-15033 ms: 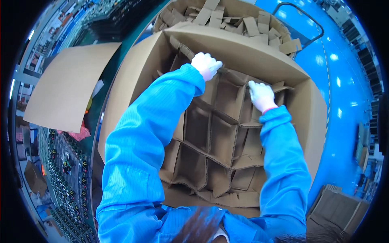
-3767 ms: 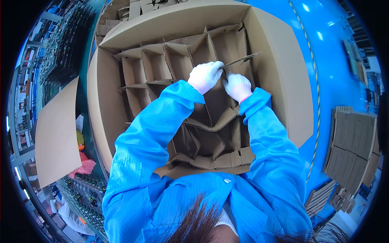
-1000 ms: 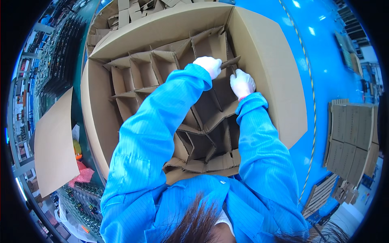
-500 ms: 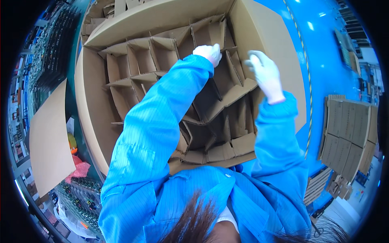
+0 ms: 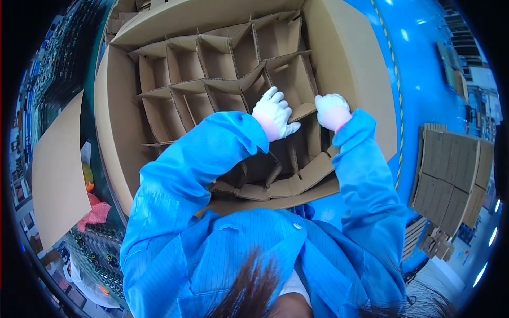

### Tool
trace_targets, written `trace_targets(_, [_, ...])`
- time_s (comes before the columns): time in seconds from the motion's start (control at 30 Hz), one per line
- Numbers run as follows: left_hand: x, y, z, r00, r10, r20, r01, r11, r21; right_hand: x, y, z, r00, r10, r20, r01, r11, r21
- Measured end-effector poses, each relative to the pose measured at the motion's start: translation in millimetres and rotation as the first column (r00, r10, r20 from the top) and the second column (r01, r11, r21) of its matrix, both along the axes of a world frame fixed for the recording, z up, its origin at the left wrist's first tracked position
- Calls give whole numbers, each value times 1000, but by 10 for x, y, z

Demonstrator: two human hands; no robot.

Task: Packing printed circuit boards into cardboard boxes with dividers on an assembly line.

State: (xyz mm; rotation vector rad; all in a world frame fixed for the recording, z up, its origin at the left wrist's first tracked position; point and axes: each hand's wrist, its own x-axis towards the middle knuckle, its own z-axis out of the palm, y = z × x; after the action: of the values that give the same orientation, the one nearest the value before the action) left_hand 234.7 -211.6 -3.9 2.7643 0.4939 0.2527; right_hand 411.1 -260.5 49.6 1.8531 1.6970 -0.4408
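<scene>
A large cardboard carton stands before me with its flaps spread outward. Inside it, crossed cardboard dividers form a grid of cells, with bent strips on the near side. My left hand, in a white glove, is over the middle of the grid, fingers extended and thumb apart, holding nothing. My right hand, also gloved, is closed at the right end of a divider strip beside the carton's right wall. Its fingertips are partly hidden. My left sleeve covers some near-left cells.
A loose cardboard sheet leans at the left, near pink wrap and racks of dark panels. On the right, stacked cartons stand on the blue floor, which has a striped line.
My left hand has come nearer from the far cells, and its fingers have opened out. The right hand has moved down and left to the strip's end. The far-right dividers now sit straighter.
</scene>
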Motion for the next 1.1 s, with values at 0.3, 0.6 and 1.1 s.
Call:
trace_targets(0.3, [-46, 89, -48, 988, -49, -146, 53, 998, 19, 192, 163, -184, 977, -51, -207, 29, 994, -107])
trace_targets(0.6, [-20, -5, 24, 948, 32, -315, -17, 999, 49, -278, -335, 461, 932, -320, -171, 360, 870, 337])
trace_targets(1.1, [469, -48, 374, 776, 3, -630, -37, 998, -41, -143, -584, -208, 938, -337, -84, 339, 941, 15])
